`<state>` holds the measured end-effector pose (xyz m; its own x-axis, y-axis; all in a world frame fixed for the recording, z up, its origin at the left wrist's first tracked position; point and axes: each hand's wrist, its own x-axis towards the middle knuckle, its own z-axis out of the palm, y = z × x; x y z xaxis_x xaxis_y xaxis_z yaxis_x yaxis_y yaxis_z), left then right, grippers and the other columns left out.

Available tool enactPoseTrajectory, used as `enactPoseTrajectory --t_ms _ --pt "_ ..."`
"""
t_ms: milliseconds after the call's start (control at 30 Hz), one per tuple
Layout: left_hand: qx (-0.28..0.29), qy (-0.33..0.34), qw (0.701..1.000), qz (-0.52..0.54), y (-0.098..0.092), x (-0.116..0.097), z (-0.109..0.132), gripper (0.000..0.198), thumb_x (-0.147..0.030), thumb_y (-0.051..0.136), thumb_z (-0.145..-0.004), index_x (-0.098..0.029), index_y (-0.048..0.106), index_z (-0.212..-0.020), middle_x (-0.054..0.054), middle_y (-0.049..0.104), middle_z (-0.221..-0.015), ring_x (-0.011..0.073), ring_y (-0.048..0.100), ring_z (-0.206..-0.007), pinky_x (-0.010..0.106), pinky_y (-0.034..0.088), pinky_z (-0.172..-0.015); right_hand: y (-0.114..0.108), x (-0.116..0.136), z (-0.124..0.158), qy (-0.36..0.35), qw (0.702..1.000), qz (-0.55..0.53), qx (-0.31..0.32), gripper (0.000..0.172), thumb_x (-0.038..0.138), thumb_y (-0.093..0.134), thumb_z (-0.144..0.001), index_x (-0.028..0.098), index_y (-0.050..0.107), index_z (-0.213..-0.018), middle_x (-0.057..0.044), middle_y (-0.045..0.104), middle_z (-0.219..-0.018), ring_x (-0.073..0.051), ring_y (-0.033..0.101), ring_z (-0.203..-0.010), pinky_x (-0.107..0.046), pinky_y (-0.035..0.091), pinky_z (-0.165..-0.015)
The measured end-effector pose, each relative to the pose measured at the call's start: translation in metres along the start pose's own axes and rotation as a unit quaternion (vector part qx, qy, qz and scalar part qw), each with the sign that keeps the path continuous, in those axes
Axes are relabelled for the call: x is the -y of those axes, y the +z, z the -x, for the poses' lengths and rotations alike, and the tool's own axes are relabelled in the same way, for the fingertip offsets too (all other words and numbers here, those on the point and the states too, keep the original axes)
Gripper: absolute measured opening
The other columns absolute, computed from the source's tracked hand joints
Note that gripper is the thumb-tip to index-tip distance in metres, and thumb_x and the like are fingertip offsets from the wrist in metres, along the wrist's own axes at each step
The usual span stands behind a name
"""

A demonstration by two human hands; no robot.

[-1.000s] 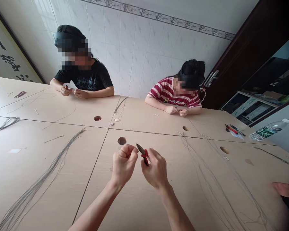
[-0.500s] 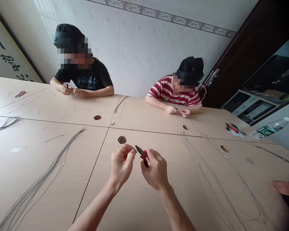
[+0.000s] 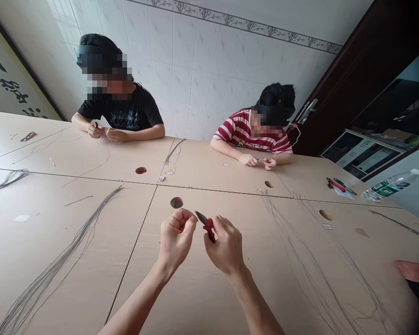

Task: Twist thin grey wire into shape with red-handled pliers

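Observation:
My right hand (image 3: 226,244) is wrapped round the red-and-black handles of a pair of pliers (image 3: 208,227). The dark jaws point up and left, close to the fingertips of my left hand (image 3: 177,237). That left hand is closed in a pinch between thumb and forefinger; whatever it grips is too small to make out. Both hands are above the table (image 3: 181,298), just below a round hole (image 3: 176,203) in its top. To the left lies a bundle of thin grey wires (image 3: 78,239); looser wire strands (image 3: 310,256) stretch across the right side.
Two people (image 3: 120,107) sit across the table with small things in their hands. At the right are a plastic bottle (image 3: 393,185) and red-handled pliers (image 3: 335,185). Another pair of pliers (image 3: 28,137) lies far left. A person's arm (image 3: 414,272) shows at the right edge.
My hands and the pliers hold almost the same pose. Across the table, the hands of the person in the striped shirt have shifted slightly.

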<state>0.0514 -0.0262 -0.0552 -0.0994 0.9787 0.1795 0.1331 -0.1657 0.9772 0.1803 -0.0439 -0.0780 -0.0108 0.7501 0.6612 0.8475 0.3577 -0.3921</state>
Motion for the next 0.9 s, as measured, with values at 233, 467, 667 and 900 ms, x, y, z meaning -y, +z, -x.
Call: enactPoseTrajectory --t_ms 233,467,667,900 --pt "-0.003 0.007 1.0 -0.009 0.0 0.0005 0.0 0.021 -0.027 0.054 -0.078 -0.018 0.053 -0.06 -0.003 0.046 -0.054 0.0094 0.034 -0.051 0.021 0.029 -0.046 0.0019 -0.001 -0.0001 -0.002 1.0 -0.002 0.0 0.017 0.007 0.044 -0.071 0.022 0.038 -0.068 0.003 0.047 -0.059 -0.014 0.044 -0.054 -0.024 0.028 -0.049" --pt "-0.008 0.006 1.0 -0.004 0.0013 -0.0003 0.0004 0.021 -0.026 0.055 -0.078 -0.017 0.053 -0.059 -0.003 0.045 -0.053 0.0089 0.033 -0.049 0.021 0.03 -0.046 0.0 -0.0007 -0.0015 -0.008 1.0 0.005 -0.007 0.018 0.007 0.044 -0.071 0.022 0.038 -0.068 0.002 0.048 -0.059 -0.014 0.044 -0.055 -0.023 0.028 -0.048" --pt "-0.009 0.003 1.0 -0.004 0.0016 0.0005 0.0002 0.021 -0.028 0.056 -0.078 -0.018 0.052 -0.059 -0.003 0.045 -0.054 0.0094 0.034 -0.05 0.021 0.03 -0.045 0.0008 -0.0016 -0.0002 -0.005 1.0 0.006 -0.004 0.017 0.007 0.045 -0.072 0.022 0.04 -0.069 0.002 0.049 -0.059 -0.014 0.045 -0.054 -0.023 0.029 -0.048" --pt "-0.007 0.001 1.0 -0.005 0.002 -0.0001 -0.0011 0.021 -0.027 0.055 -0.078 -0.018 0.052 -0.059 -0.004 0.042 -0.052 0.0087 0.031 -0.05 0.021 0.029 -0.045 0.0013 -0.0015 -0.001 -0.008 1.0 0.007 -0.008 0.017 0.007 0.045 -0.073 0.023 0.039 -0.069 0.002 0.049 -0.059 -0.014 0.046 -0.055 -0.023 0.029 -0.049"
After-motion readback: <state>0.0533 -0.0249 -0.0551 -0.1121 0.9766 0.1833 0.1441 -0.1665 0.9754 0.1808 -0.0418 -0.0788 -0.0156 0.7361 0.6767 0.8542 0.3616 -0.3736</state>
